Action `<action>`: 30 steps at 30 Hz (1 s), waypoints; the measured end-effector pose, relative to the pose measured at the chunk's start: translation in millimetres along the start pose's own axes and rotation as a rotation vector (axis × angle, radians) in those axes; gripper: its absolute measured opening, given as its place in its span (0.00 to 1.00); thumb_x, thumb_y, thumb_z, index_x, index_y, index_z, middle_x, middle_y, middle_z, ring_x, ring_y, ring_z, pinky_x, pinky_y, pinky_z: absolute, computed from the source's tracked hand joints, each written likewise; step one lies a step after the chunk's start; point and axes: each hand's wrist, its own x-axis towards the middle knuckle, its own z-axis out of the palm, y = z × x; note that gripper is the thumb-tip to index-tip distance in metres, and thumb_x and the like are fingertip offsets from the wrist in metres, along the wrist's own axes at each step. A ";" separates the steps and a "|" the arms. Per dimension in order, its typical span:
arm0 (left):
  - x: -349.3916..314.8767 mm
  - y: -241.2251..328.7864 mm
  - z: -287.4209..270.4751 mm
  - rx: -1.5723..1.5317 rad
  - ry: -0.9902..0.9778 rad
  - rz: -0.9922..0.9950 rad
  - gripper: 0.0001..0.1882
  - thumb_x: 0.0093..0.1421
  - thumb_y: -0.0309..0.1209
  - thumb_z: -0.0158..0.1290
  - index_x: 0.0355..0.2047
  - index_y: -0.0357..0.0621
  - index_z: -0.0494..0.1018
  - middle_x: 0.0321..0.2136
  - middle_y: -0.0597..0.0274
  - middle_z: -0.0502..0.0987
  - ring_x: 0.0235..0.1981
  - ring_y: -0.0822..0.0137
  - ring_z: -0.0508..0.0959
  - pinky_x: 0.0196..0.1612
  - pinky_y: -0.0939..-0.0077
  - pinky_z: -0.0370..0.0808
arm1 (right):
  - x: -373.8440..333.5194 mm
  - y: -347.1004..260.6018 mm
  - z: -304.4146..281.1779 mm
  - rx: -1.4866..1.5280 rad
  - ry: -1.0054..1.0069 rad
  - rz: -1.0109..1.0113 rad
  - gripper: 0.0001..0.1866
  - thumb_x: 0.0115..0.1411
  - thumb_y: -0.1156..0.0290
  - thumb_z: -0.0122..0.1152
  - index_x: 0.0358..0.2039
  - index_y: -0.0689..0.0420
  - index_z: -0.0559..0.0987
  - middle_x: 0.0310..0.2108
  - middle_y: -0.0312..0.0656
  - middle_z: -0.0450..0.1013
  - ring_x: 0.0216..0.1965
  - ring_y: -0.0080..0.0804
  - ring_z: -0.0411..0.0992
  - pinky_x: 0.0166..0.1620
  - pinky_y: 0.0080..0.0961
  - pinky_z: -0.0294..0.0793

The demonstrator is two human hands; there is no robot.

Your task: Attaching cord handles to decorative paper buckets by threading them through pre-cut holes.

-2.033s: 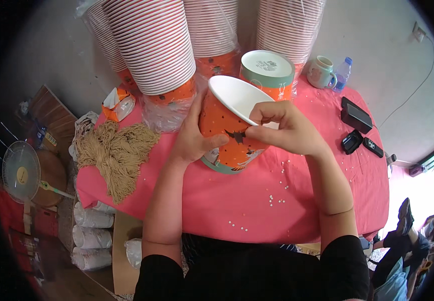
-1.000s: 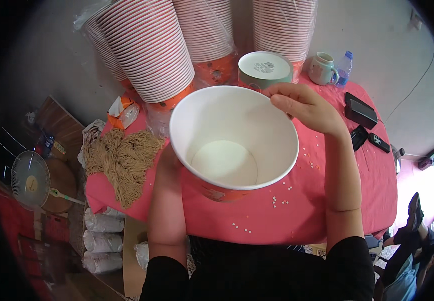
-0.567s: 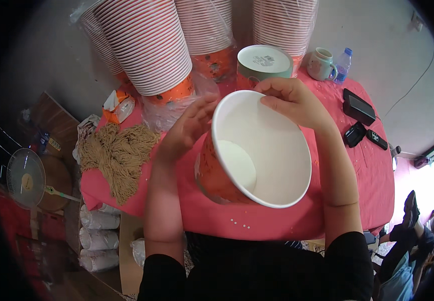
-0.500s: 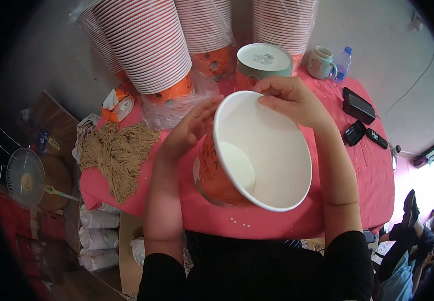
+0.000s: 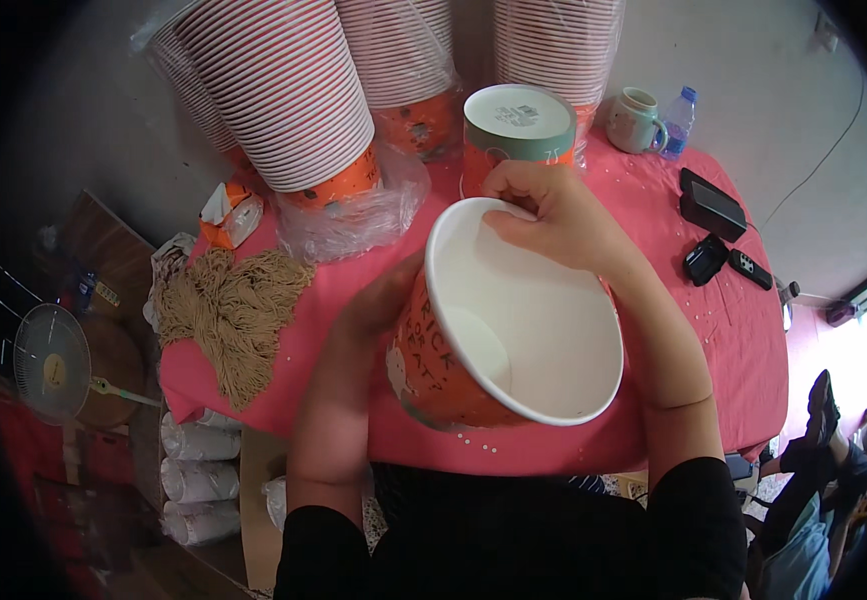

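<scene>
A large orange paper bucket [image 5: 433, 365] with a white rim and white inside is tilted over the table's near side, its mouth facing me and to the right. My right hand [image 5: 543, 215] is closed on the far rim, thumb inside and fingers outside. Against the bucket's left outer wall lies my left hand [image 5: 383, 300], curved round it, its fingers hidden behind the wall. Nothing shows inside the bucket. Just beyond my right hand, another paper bucket [image 5: 518, 145] stands upside down, with a white base and a green band.
Tall stacks of nested buckets [image 5: 288, 95] in clear plastic line the table's back. Brown stringy material [image 5: 233, 315] lies at left. A mug [image 5: 635, 122], a bottle [image 5: 681, 125], a black case [image 5: 711, 205] and a remote [image 5: 750, 269] are at right on the red tablecloth [image 5: 513, 455].
My left hand has gone from beside the rim, fingers raised, to behind the bucket's left wall. My right hand has shifted slightly left along the rim. The bucket has turned a little.
</scene>
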 end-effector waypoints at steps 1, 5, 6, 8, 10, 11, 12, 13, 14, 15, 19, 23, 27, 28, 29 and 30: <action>0.6 0.7 2.5 -0.001 0.000 -0.001 0.47 0.59 0.59 0.53 0.67 0.37 0.51 0.64 0.55 0.60 0.64 0.62 0.61 0.64 0.64 0.61 | 0.2 -0.1 1.4 -0.089 -0.003 -0.018 0.06 0.57 0.79 0.56 0.36 0.65 0.75 0.27 0.32 0.71 0.30 0.15 0.68 0.32 0.16 0.68; -3.7 25.9 52.6 0.020 -0.063 0.107 0.58 0.52 0.67 0.53 0.69 0.37 0.45 0.67 0.55 0.55 0.66 0.62 0.57 0.66 0.64 0.57 | -2.3 4.3 4.2 -0.091 0.052 0.083 0.07 0.55 0.78 0.56 0.35 0.65 0.75 0.26 0.33 0.68 0.28 0.15 0.66 0.31 0.17 0.66; -7.7 36.2 66.7 -0.003 0.023 0.053 0.61 0.50 0.69 0.53 0.69 0.38 0.43 0.67 0.55 0.54 0.66 0.61 0.56 0.66 0.64 0.57 | -2.9 2.6 4.6 -0.173 0.072 0.078 0.07 0.54 0.78 0.56 0.35 0.65 0.75 0.25 0.35 0.69 0.28 0.18 0.67 0.31 0.18 0.67; -6.0 36.8 45.8 0.123 -0.002 0.016 0.63 0.48 0.70 0.55 0.69 0.37 0.43 0.67 0.54 0.54 0.67 0.61 0.56 0.66 0.64 0.57 | -0.6 -1.2 11.2 -0.251 0.085 0.062 0.08 0.53 0.77 0.55 0.34 0.66 0.75 0.25 0.37 0.69 0.28 0.20 0.68 0.32 0.20 0.68; -2.8 37.4 36.7 0.243 -0.038 -0.024 0.65 0.46 0.70 0.56 0.69 0.37 0.44 0.67 0.53 0.54 0.67 0.61 0.56 0.66 0.63 0.57 | -0.7 -0.2 15.3 -0.305 0.121 0.002 0.10 0.52 0.76 0.54 0.35 0.66 0.75 0.24 0.41 0.70 0.26 0.27 0.70 0.32 0.25 0.70; -1.1 39.5 38.0 0.239 -0.037 -0.027 0.66 0.44 0.70 0.58 0.69 0.37 0.44 0.66 0.53 0.55 0.67 0.61 0.56 0.66 0.63 0.57 | -1.3 1.4 17.0 -0.305 0.122 0.004 0.10 0.52 0.76 0.54 0.35 0.66 0.75 0.24 0.41 0.70 0.26 0.27 0.70 0.32 0.25 0.70; -0.1 41.4 39.4 0.235 -0.036 -0.030 0.67 0.42 0.71 0.59 0.69 0.36 0.44 0.66 0.52 0.55 0.67 0.61 0.56 0.66 0.63 0.57 | -1.7 2.8 18.9 -0.336 0.141 -0.032 0.10 0.52 0.76 0.53 0.36 0.65 0.76 0.24 0.43 0.70 0.26 0.29 0.70 0.32 0.27 0.71; 0.3 42.6 41.5 0.235 -0.041 -0.031 0.67 0.42 0.71 0.59 0.69 0.36 0.44 0.66 0.52 0.55 0.67 0.61 0.56 0.66 0.63 0.57 | -2.7 3.4 19.0 -0.370 0.162 -0.068 0.11 0.52 0.77 0.52 0.36 0.65 0.76 0.23 0.44 0.70 0.26 0.32 0.70 0.33 0.28 0.71; -0.1 43.3 43.8 0.243 -0.054 -0.017 0.68 0.41 0.71 0.59 0.68 0.36 0.44 0.66 0.52 0.55 0.66 0.61 0.56 0.66 0.63 0.57 | -3.2 4.2 17.9 -0.373 0.166 -0.066 0.11 0.52 0.77 0.52 0.36 0.65 0.76 0.23 0.44 0.70 0.26 0.32 0.70 0.33 0.28 0.71; 0.6 43.4 45.0 0.251 -0.067 -0.003 0.69 0.40 0.71 0.60 0.68 0.36 0.45 0.66 0.51 0.56 0.66 0.61 0.57 0.66 0.64 0.57 | -3.6 5.0 16.5 -0.385 0.150 -0.112 0.11 0.52 0.77 0.52 0.36 0.65 0.76 0.23 0.43 0.69 0.25 0.31 0.69 0.32 0.28 0.71; 0.5 36.5 41.3 0.335 -0.087 -0.071 0.68 0.41 0.73 0.58 0.68 0.35 0.45 0.66 0.52 0.56 0.66 0.61 0.57 0.66 0.64 0.57 | -4.7 -8.0 14.3 -0.333 0.017 0.019 0.11 0.51 0.78 0.51 0.35 0.65 0.77 0.21 0.41 0.67 0.23 0.27 0.66 0.30 0.26 0.68; -1.5 33.6 46.5 0.143 0.032 -0.120 0.67 0.43 0.73 0.56 0.68 0.35 0.45 0.66 0.53 0.56 0.66 0.62 0.56 0.66 0.65 0.56 | -1.5 3.9 12.4 -0.234 0.003 -0.035 0.11 0.51 0.78 0.50 0.34 0.64 0.77 0.20 0.41 0.65 0.22 0.26 0.64 0.29 0.26 0.66; -5.2 42.9 74.7 0.079 0.110 -0.079 0.67 0.44 0.74 0.54 0.68 0.35 0.45 0.66 0.54 0.56 0.66 0.62 0.56 0.66 0.64 0.56 | -2.6 8.6 3.2 -0.310 -0.054 0.007 0.09 0.50 0.78 0.50 0.32 0.64 0.77 0.20 0.43 0.66 0.22 0.28 0.66 0.29 0.27 0.67; -5.0 40.5 68.5 0.084 0.118 -0.077 0.67 0.44 0.74 0.54 0.68 0.35 0.45 0.66 0.54 0.56 0.66 0.62 0.56 0.66 0.64 0.56 | -1.0 7.1 3.7 -0.343 -0.079 0.006 0.08 0.50 0.77 0.50 0.30 0.64 0.76 0.20 0.44 0.67 0.22 0.29 0.66 0.29 0.28 0.67; -0.8 32.2 54.3 0.105 0.084 -0.129 0.66 0.45 0.73 0.55 0.68 0.36 0.45 0.66 0.54 0.56 0.66 0.63 0.56 0.66 0.64 0.56 | -0.2 7.2 3.7 -0.341 -0.080 0.002 0.08 0.50 0.77 0.50 0.30 0.64 0.76 0.20 0.44 0.67 0.22 0.29 0.66 0.29 0.28 0.67; 0.6 25.2 43.4 0.126 0.049 -0.181 0.65 0.46 0.71 0.56 0.69 0.36 0.45 0.66 0.54 0.56 0.66 0.63 0.56 0.66 0.64 0.56 | 0.4 7.2 3.2 -0.330 -0.101 -0.010 0.08 0.50 0.76 0.51 0.29 0.65 0.76 0.20 0.44 0.68 0.22 0.30 0.67 0.29 0.29 0.67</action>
